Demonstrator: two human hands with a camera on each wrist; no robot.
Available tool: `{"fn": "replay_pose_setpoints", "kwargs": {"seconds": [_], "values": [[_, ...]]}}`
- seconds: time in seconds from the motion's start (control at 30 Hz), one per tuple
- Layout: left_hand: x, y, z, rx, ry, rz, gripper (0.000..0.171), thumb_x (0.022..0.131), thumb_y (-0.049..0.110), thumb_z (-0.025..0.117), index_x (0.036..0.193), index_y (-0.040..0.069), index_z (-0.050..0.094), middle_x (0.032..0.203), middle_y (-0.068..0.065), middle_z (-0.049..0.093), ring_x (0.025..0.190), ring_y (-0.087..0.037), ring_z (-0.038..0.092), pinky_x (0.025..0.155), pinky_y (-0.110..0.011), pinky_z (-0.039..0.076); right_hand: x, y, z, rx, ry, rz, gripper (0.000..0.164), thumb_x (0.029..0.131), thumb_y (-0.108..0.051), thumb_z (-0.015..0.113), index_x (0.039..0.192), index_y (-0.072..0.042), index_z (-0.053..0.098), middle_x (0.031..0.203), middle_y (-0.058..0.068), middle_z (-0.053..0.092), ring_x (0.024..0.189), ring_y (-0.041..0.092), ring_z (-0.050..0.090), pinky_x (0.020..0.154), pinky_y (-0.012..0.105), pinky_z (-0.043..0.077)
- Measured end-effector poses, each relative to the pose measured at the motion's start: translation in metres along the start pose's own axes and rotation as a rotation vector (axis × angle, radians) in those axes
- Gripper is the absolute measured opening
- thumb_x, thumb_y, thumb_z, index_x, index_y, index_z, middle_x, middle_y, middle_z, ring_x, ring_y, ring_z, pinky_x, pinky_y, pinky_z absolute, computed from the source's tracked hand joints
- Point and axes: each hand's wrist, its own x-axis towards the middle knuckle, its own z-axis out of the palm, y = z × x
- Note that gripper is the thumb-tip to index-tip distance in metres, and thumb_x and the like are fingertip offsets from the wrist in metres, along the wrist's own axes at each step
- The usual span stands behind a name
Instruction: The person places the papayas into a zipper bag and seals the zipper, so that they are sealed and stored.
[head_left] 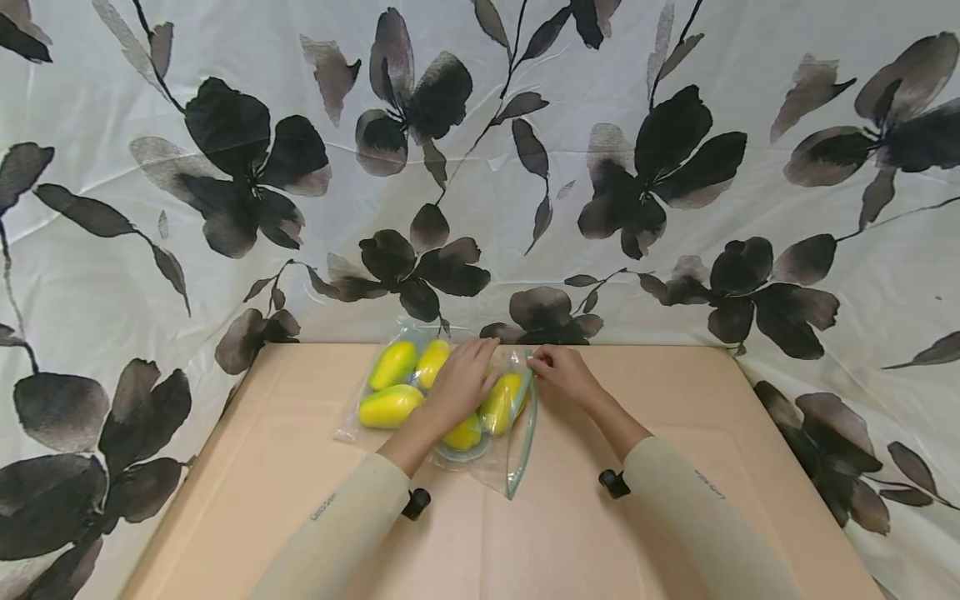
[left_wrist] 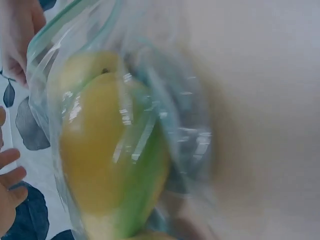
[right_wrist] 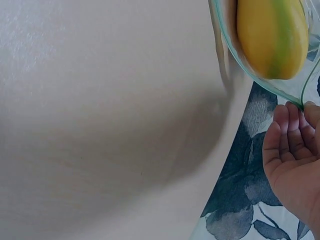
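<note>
A clear zip-top bag (head_left: 495,477) with a green seal strip lies on the board, several yellow-green mangoes (head_left: 390,407) inside it. My left hand (head_left: 459,379) reaches over the bag between the mangoes, fingers extended toward its far side. In the left wrist view, the fingertips (left_wrist: 14,176) show spread apart at the left edge, beside the plastic. With thumb and fingers, my right hand (head_left: 558,367) pinches the far corner of the bag's mouth. The right wrist view shows this pinch at the strip, close to a mango (right_wrist: 274,37). The bag's mouth gapes toward the right.
A light tan board (head_left: 637,533) lies under the bag. White cloth (head_left: 540,200) with dark flowers covers the area behind and around it. A pale round rim (head_left: 461,455) shows beneath the mangoes nearest me.
</note>
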Motion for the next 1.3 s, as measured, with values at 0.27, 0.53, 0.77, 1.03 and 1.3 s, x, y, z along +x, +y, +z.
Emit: {"fn": "replay_pose_setpoints", "kwargs": {"seconds": [0.27,0.53,0.77,1.03,1.3], "values": [[0.034,-0.007,0.008,-0.117,-0.147,-0.060,0.051,0.106,0.035,0.058,0.151,0.012,0.052,0.152,-0.010,0.056,0.141,-0.029,0.053,0.118,-0.046,0.042,0.000,-0.004,0.001,-0.005,0.002,-0.044,0.019,0.102,-0.022,0.066,0.096,-0.005,0.070,0.077,0.003,0.064,0.070,0.013,0.054,0.064,0.024,0.046],[0.057,-0.009,0.017,-0.271,-0.211,-0.100,0.042,0.105,0.028,0.060,0.143,0.008,0.061,0.143,-0.010,0.064,0.135,-0.028,0.058,0.117,-0.044,0.044,0.001,-0.007,0.000,-0.016,0.013,-0.068,0.017,0.101,-0.020,0.067,0.097,-0.004,0.071,0.078,0.004,0.065,0.071,0.014,0.055,0.066,0.025,0.046],[0.063,-0.008,0.030,-0.331,-0.191,-0.113,0.027,0.104,0.015,0.062,0.128,0.006,0.070,0.130,-0.009,0.070,0.121,-0.027,0.065,0.109,-0.042,0.050,0.002,-0.006,0.001,-0.005,0.014,-0.068,0.020,0.102,-0.022,0.066,0.099,-0.004,0.073,0.080,0.004,0.067,0.074,0.013,0.057,0.068,0.025,0.048],[0.066,-0.009,0.037,-0.356,-0.167,-0.133,0.012,0.102,0.016,0.066,0.105,0.009,0.075,0.108,-0.006,0.070,0.102,-0.023,0.064,0.097,-0.039,0.055,0.002,-0.008,0.004,-0.020,0.018,-0.073,0.018,0.101,-0.022,0.067,0.098,-0.006,0.073,0.079,0.002,0.066,0.072,0.013,0.056,0.067,0.025,0.048],[0.066,-0.010,0.040,-0.336,-0.143,-0.124,0.009,0.101,0.014,0.066,0.096,0.010,0.073,0.098,-0.004,0.069,0.094,-0.021,0.062,0.092,-0.036,0.055,0.003,-0.013,0.004,-0.024,0.025,-0.085,0.020,0.101,-0.023,0.067,0.096,-0.005,0.074,0.080,0.009,0.070,0.071,0.013,0.056,0.067,0.025,0.047]]}}
